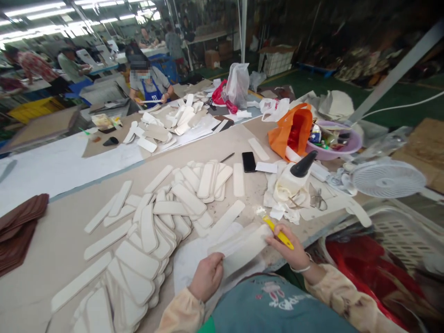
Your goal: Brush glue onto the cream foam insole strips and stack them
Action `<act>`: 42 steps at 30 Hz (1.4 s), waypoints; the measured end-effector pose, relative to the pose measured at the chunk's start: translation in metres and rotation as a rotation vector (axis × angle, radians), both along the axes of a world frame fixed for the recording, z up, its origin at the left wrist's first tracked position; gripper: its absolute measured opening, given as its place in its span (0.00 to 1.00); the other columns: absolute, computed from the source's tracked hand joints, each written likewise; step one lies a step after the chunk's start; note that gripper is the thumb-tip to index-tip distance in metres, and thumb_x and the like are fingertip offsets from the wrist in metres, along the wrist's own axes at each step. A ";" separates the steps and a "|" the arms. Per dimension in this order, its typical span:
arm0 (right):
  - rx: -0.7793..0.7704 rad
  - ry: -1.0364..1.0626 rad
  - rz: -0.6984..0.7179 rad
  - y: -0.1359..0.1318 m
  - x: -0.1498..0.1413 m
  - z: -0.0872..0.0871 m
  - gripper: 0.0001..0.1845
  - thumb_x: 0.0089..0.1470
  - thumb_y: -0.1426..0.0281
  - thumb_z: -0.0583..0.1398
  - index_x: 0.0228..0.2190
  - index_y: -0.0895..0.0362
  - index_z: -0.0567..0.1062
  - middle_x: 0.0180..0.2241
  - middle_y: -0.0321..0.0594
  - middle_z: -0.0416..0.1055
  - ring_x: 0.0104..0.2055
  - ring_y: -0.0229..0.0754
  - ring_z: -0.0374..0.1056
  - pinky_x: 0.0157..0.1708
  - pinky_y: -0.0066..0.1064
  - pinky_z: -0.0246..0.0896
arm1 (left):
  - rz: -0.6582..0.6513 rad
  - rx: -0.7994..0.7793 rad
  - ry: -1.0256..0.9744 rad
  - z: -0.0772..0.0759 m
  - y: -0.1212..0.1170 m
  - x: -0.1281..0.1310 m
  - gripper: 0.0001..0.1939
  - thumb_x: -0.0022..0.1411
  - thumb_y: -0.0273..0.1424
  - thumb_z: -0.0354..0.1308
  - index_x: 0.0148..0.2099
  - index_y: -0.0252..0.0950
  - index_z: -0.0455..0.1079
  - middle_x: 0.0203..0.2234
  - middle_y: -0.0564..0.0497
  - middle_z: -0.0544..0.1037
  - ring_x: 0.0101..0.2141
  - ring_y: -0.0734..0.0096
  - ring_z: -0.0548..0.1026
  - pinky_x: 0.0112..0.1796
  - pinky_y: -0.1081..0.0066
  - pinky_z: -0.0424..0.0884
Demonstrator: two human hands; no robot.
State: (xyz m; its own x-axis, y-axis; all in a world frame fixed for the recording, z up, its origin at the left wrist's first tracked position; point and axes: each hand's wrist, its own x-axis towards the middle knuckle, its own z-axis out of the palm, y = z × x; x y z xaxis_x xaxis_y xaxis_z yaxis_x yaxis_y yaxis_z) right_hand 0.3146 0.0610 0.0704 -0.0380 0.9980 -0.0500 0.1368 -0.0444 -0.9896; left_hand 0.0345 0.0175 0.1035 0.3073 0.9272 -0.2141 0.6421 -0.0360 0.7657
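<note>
My left hand is closed, thumb and fingers pinching the near end of a pale, flat strip. The strip slants over a white sheet at the table's front edge. In my right hand is a yellow-handled brush, its whitish tip pointing away from me. The fingers of that hand also touch the strip's far end. To my left lies a large heap of cream strips with rounded ends. Beyond the brush stands a white glue-smeared container with a black cone-shaped piece on it.
A black phone, an orange bag, a purple basin and a white fan lie toward the right. Brown panels are stacked at far left. Across the table a co-worker holds a strip.
</note>
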 end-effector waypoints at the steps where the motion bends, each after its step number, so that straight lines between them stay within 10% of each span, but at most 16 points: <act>1: 0.000 -0.037 -0.021 -0.005 -0.001 -0.003 0.15 0.47 0.63 0.61 0.27 0.53 0.59 0.22 0.31 0.63 0.25 0.38 0.65 0.23 0.26 0.60 | 0.060 -0.058 -0.061 -0.008 -0.009 0.002 0.10 0.58 0.29 0.44 0.34 0.36 0.67 0.25 0.51 0.70 0.29 0.72 0.68 0.31 0.73 0.62; 7: 0.068 -0.351 -0.018 -0.023 0.005 -0.029 0.13 0.49 0.61 0.60 0.25 0.54 0.61 0.20 0.30 0.59 0.21 0.35 0.58 0.22 0.26 0.56 | 0.560 -0.549 -0.610 -0.051 -0.050 -0.007 0.19 0.43 0.35 0.62 0.38 0.35 0.64 0.23 0.56 0.69 0.22 0.77 0.68 0.25 0.76 0.64; 12: 0.111 -0.514 0.056 -0.016 0.001 -0.043 0.11 0.52 0.60 0.56 0.27 0.54 0.63 0.22 0.32 0.62 0.22 0.37 0.61 0.24 0.27 0.58 | 0.836 -0.470 -0.571 -0.072 -0.045 -0.019 0.20 0.40 0.36 0.64 0.35 0.35 0.62 0.20 0.57 0.69 0.21 0.77 0.69 0.25 0.74 0.66; 19: 0.140 -0.673 0.107 0.003 -0.012 -0.053 0.11 0.53 0.60 0.53 0.26 0.54 0.63 0.22 0.32 0.64 0.24 0.38 0.64 0.26 0.28 0.58 | 0.766 -0.307 -0.013 -0.090 -0.015 -0.025 0.16 0.47 0.32 0.58 0.40 0.33 0.64 0.19 0.56 0.72 0.22 0.74 0.71 0.27 0.74 0.65; 42: 0.200 -0.923 0.157 0.016 -0.018 -0.072 0.07 0.55 0.66 0.51 0.27 0.54 0.65 0.25 0.37 0.68 0.28 0.41 0.66 0.27 0.29 0.57 | 0.672 -0.281 0.087 -0.103 -0.010 -0.032 0.12 0.47 0.41 0.55 0.30 0.37 0.65 0.18 0.56 0.70 0.22 0.71 0.70 0.27 0.73 0.63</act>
State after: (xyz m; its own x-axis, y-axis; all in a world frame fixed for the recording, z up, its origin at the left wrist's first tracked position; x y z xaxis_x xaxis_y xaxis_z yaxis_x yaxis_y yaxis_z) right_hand 0.2970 0.0773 -0.0012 -0.2033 0.9781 0.0437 0.8567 0.1993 -0.4757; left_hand 0.0021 0.0075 0.0002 -0.3373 0.8161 -0.4693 0.5153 0.5772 0.6334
